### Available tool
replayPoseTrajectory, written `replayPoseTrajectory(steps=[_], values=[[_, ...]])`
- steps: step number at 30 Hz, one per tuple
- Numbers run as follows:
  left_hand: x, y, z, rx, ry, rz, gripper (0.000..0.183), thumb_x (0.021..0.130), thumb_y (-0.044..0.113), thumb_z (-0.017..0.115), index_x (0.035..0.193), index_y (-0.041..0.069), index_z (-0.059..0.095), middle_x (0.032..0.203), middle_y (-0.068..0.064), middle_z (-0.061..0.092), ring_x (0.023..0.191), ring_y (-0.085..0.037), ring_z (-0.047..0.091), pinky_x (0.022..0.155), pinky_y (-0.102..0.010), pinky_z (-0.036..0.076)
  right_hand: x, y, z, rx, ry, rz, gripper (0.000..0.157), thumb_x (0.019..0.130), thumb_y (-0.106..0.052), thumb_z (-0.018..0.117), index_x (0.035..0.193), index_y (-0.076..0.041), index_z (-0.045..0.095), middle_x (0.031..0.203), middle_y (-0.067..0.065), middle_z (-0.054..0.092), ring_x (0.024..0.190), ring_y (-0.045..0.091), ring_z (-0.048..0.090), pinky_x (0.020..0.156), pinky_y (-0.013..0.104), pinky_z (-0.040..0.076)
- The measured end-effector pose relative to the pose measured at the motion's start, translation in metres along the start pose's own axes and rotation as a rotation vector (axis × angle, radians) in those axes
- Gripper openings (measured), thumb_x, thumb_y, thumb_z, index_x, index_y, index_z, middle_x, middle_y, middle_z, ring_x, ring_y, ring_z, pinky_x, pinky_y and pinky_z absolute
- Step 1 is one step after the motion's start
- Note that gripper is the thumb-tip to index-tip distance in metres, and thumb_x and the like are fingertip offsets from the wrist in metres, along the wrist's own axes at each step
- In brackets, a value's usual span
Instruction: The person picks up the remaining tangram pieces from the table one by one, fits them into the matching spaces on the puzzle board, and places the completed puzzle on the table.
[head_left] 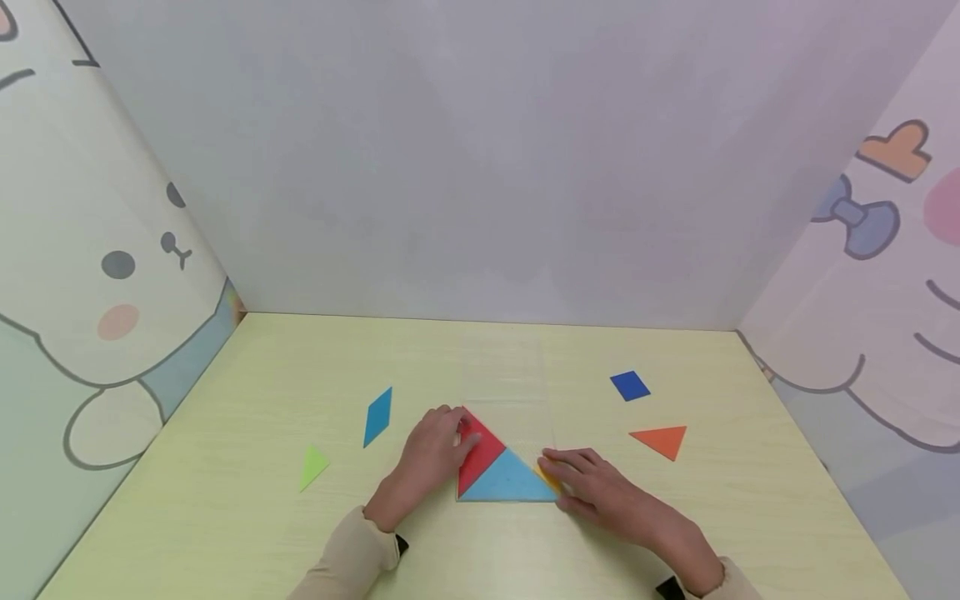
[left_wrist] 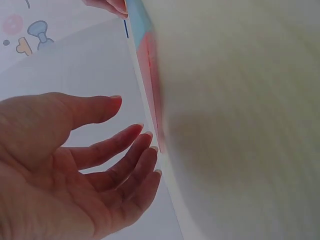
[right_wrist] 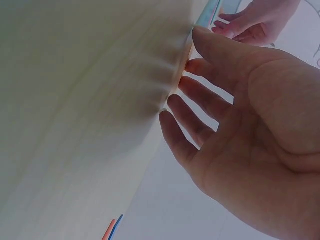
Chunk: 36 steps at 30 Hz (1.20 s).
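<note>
A large red triangle and a large light blue triangle lie edge to edge on the table. My left hand is over the red triangle's left side, its thumb overlapping the red in the head view. In the left wrist view its fingers are loosely bent, with nothing between them. My right hand touches a small yellow piece at the blue triangle's right corner. The hand mostly covers this piece, so its shape is hidden. The right fingers are spread and nearly straight, fingertips down at the piece.
A faint transparent rectangular outline extends behind the triangles on the pale wooden table. To the left lie a blue parallelogram and a green triangle. A dark blue square and an orange triangle lie right.
</note>
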<state>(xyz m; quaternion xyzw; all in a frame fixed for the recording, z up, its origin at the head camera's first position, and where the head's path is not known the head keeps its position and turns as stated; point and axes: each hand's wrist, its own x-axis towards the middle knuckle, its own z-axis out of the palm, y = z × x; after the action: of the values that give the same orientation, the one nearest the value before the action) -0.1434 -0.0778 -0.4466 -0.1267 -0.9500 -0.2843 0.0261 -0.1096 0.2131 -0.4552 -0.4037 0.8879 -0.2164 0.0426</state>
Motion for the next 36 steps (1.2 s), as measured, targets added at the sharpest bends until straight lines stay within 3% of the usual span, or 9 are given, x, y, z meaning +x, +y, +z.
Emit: replayPoseTrajectory(steps=[6,16,28,36], values=[[0.001,-0.007,-0.004,0.005,0.033,-0.04,0.027,0.088,0.018,0.082,0.106,0.002,0.069,0.094,-0.007,0.064,0.084,-0.019,0.058,0.072,-0.035,0.054,0.0,-0.001,-0.001,0.0,-0.001,0.005,0.052,0.101,-0.014,0.066,0.15,-0.003,0.051,0.151,0.014,0.051,0.127,0.031,0.051,0.1,0.041,0.052],[0.004,-0.023,-0.013,0.109,0.093,-0.088,0.023,0.091,0.019,0.08,0.103,0.003,0.07,0.091,-0.008,0.065,0.083,-0.023,0.059,0.069,-0.034,0.053,0.0,0.0,0.001,-0.014,-0.011,0.008,0.053,0.101,-0.015,0.065,0.151,-0.003,0.05,0.151,0.013,0.051,0.126,0.031,0.051,0.099,0.042,0.051],[0.007,-0.041,-0.025,0.134,0.099,-0.153,0.022,0.094,0.017,0.076,0.099,-0.002,0.067,0.084,-0.01,0.061,0.077,-0.024,0.058,0.064,-0.037,0.053,0.0,-0.001,0.0,-0.012,-0.02,0.024,0.053,0.101,-0.015,0.066,0.15,-0.003,0.051,0.151,0.013,0.051,0.127,0.031,0.051,0.1,0.043,0.051],[0.008,-0.051,-0.032,0.174,0.123,-0.19,0.024,0.096,0.019,0.073,0.101,-0.002,0.065,0.091,-0.015,0.064,0.088,-0.036,0.062,0.067,-0.046,0.054,0.001,-0.001,0.001,-0.031,0.002,0.001,0.052,0.101,-0.015,0.066,0.15,-0.003,0.052,0.151,0.014,0.052,0.125,0.031,0.052,0.098,0.042,0.051]])
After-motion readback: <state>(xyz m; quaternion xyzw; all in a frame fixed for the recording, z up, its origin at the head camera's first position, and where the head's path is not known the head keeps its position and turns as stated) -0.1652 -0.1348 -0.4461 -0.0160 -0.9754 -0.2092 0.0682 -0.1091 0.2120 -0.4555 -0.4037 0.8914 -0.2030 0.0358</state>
